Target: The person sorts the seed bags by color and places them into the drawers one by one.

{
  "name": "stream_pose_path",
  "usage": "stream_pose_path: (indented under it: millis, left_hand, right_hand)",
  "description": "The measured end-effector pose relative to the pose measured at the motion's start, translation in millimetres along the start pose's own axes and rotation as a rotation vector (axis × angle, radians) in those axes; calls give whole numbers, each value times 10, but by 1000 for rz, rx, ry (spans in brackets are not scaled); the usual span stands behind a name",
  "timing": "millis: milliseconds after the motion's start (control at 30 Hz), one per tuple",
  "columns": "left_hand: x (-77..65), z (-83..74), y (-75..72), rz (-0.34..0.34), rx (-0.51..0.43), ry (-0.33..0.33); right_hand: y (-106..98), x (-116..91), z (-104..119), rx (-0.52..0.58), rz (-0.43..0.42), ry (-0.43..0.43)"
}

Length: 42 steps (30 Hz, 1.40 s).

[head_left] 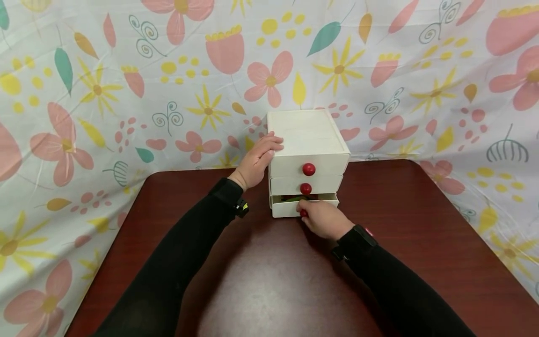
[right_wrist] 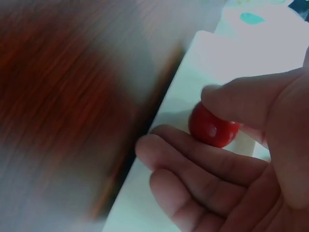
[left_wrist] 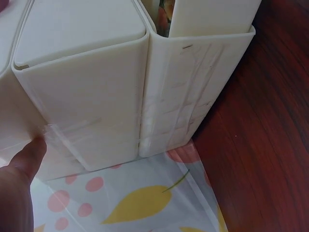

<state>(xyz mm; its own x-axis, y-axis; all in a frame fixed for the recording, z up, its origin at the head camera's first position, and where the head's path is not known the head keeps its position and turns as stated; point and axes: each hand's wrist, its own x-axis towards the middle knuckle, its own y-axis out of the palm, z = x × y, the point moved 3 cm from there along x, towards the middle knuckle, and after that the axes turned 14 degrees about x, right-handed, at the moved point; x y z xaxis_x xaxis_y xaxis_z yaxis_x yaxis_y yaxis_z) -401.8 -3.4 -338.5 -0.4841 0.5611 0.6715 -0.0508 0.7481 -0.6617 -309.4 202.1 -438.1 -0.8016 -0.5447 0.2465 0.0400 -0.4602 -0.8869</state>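
Note:
A white three-drawer cabinet (head_left: 307, 133) stands on the table, with a round red knob on each drawer front. Its bottom drawer (head_left: 280, 210) is pulled partly out, and something green (head_left: 290, 199) shows inside, too little of it to name. My right hand (head_left: 324, 219) pinches the bottom drawer's red knob (right_wrist: 212, 126) between thumb and fingers. Against the upper left of the cabinet rests my left hand (head_left: 257, 159), its fingers lying over the top edge. In the left wrist view, a fingertip (left_wrist: 35, 150) touches the cabinet's side wall.
The dark red-brown table (head_left: 252, 281) carries the cabinet near its back edge. Right behind hangs a white cloth (head_left: 168, 84) printed with flowers and leaves, which also runs down both sides. The top drawer's knob (head_left: 309, 169) and middle drawer's knob (head_left: 305, 188) stick out above my right hand.

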Motion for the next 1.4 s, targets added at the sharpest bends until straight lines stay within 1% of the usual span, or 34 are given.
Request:
stream_pose_path:
  millis: [233, 467, 567, 667, 767, 833, 967, 1133, 1267, 1400]
  left_hand:
    - [-8, -18, 23, 3, -12, 1]
    - [7, -28, -13, -3, 4, 7]
    - [11, -35, -27, 0, 10, -9]
    - [23, -46, -31, 22, 28, -36]
    - [48, -55, -21, 60, 50, -54]
    - [61, -61, -22, 78, 53, -70]
    - [81, -70, -51, 73, 63, -85]
    - [99, -83, -81, 74, 96, -77]
    - [106, -94, -76, 80, 98, -75]
    - [102, -83, -58, 79, 100, -92]
  right_hand:
    - [23, 11, -24, -23, -36, -1]
    - [62, 86, -64, -45, -43, 56]
    - [57, 122, -67, -63, -52, 64]
    - [55, 138, -70, -83, -52, 77]
    - [67, 129, -85, -93, -30, 99]
    - [70, 132, -87, -92, -23, 106]
    - [60, 165, -57, -78, -36, 109]
    - [75, 187, -14, -61, -48, 134]
    - [121, 178, -29, -55, -63, 169]
    - [167, 175, -50, -39, -78, 177]
